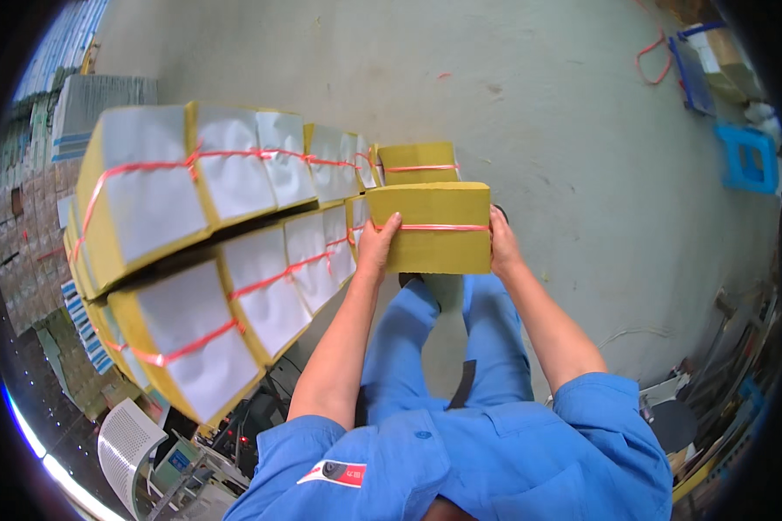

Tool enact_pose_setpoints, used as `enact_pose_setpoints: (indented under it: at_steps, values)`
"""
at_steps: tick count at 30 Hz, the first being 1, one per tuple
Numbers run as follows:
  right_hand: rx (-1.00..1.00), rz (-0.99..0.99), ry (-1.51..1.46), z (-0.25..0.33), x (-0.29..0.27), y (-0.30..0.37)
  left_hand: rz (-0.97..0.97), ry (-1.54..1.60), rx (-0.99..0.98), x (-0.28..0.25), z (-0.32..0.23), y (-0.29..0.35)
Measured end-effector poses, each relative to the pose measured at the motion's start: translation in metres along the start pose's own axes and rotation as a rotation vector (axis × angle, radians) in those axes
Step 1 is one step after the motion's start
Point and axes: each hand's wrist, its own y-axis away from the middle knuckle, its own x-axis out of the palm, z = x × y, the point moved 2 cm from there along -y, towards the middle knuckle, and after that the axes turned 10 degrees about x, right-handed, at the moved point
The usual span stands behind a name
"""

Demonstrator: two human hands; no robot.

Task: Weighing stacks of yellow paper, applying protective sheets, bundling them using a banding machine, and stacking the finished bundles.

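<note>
Far left: we see piled brownish blocks, then a stack of grey sheets and, lower, a perforated grey panel.
Rows: two tiers of yellow bundles run toward the middle, faced with white sheets and tied with pinkish-red cord.
Left grip: we grasp the left end of the held bundle, thumb on its broad face.
Held bundle: a mustard-yellow block in front of us, just beside the rows, with a plain broad face and one pinkish-red band across it.
Right grip: we clasp the opposite end.
Floor: grey, with scuffs and an orange-red scrap.
Far right: a bright blue stool.
</note>
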Motion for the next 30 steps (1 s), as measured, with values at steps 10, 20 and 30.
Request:
enact_pose_setpoints:
  at_steps: [10, 20, 30]
  values:
    - [0.064, 0.104, 0.048, 0.006, 0.010, -0.170, -0.180, 0.030, -0.024, 0.015, 0.042, -0.133]
    - [-0.012, -0.020, 0.322, -0.016, 0.017, -0.216, -0.264, -0.440, 0.157, 0.007, 0.099, -0.189]
    - [0.039, -0.349, 0.380, -0.046, -0.035, -0.086, -0.073, -0.648, 0.386, 0.059, 0.051, 0.005]
